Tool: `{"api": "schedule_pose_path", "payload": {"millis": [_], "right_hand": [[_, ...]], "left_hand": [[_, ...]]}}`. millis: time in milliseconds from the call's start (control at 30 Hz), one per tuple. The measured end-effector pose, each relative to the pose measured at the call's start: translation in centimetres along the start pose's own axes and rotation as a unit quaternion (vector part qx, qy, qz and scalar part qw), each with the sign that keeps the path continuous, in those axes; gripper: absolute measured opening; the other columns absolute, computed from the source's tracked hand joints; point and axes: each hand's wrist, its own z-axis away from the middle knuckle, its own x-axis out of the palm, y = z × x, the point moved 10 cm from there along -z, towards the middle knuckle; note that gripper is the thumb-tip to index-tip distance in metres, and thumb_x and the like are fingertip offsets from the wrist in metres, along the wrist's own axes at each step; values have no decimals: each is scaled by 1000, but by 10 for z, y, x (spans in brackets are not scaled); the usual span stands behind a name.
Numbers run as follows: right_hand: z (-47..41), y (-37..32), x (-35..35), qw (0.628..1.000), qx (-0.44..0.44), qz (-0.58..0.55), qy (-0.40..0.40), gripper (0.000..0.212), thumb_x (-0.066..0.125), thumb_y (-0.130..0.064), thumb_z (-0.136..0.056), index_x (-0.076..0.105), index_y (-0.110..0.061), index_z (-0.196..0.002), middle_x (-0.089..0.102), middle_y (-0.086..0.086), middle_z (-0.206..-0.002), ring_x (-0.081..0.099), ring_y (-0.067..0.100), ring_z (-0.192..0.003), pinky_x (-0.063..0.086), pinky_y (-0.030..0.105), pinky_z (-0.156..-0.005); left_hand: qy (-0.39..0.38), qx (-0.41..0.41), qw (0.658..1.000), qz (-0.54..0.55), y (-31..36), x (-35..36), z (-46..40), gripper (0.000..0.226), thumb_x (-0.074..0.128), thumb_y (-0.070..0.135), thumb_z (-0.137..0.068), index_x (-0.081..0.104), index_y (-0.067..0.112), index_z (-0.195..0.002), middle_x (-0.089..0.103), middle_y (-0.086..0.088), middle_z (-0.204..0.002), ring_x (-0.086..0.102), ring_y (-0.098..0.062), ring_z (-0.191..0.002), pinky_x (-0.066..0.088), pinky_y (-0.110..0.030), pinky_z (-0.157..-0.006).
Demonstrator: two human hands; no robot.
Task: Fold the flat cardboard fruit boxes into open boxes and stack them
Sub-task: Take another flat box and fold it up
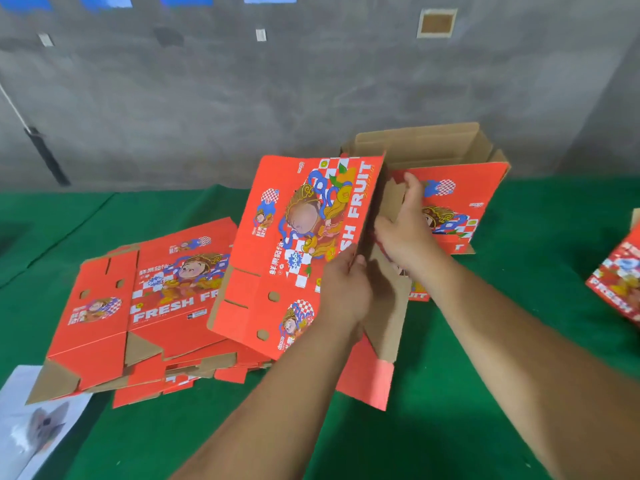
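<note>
At far left, one white sheet of paper [38, 420] lies on the green table cover [450, 427], its upper edge under the corner of the flat stock. Next comes one pile of flat boxes [145, 306], red print upward, long axis running left to right, with the words FRESH FRUIT reading the same way; the layers beneath the top blank show only as edges, so their number cannot be counted with confidence — several at least. At centre, one partly opened box [298, 244] is held above the table, leaning on the right end of the pile. Its long axis runs from the near edge of the table toward the grey wall [242, 98], tilted slightly rightward, and its lettering reads along that axis. Its printed panel faces left and upward, and its brown inner flaps [391, 306] hang toward the table on the right side. The left hand [346, 289] grips the near right edge of the printed panel, fingers curled round the board. The right hand [405, 230] holds the brown inner side of the same box, thumb raised, fingers wrapped behind the board. Behind the right hand stands one erected box [453, 188], open top upward, flaps raised, printed side facing the camera, long axis left to right. At the far right edge, part of one more printed box [620, 278] is visible — whether flat or folded cannot be determined.
</note>
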Motion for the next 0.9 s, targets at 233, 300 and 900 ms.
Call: {"api": "schedule_pose_path", "payload": {"millis": [233,300,900], "right_hand": [[-18,-57,14,995,-64,-18,-76,34,47,-5,-101,62,-12,-130,71,7,-123,67,19,-113,54,42,-97],[-16,-61,23,990,-68,-6,-124,38,53,-6,-101,58,-7,-139,66,12,-134,61,15,-123,47,34,-108],[99,54,-7,607,-92,705,-355,24,63,-33,-97,66,-21,-118,71,-2,-115,66,26,-110,48,37,-81]], "left_hand": [[63,2,984,168,45,36,-4,41,42,6,-98,70,22,-123,72,-19,-118,68,-36,-112,51,-62,-101],[57,-1,975,217,41,42,-4,42,43,6,-99,68,28,-125,71,-16,-122,65,-39,-120,49,-65,-103],[194,-208,899,332,-67,28,33,51,27,-12,-99,52,6,-140,62,-17,-138,59,-32,-126,54,-41,-91]]}}
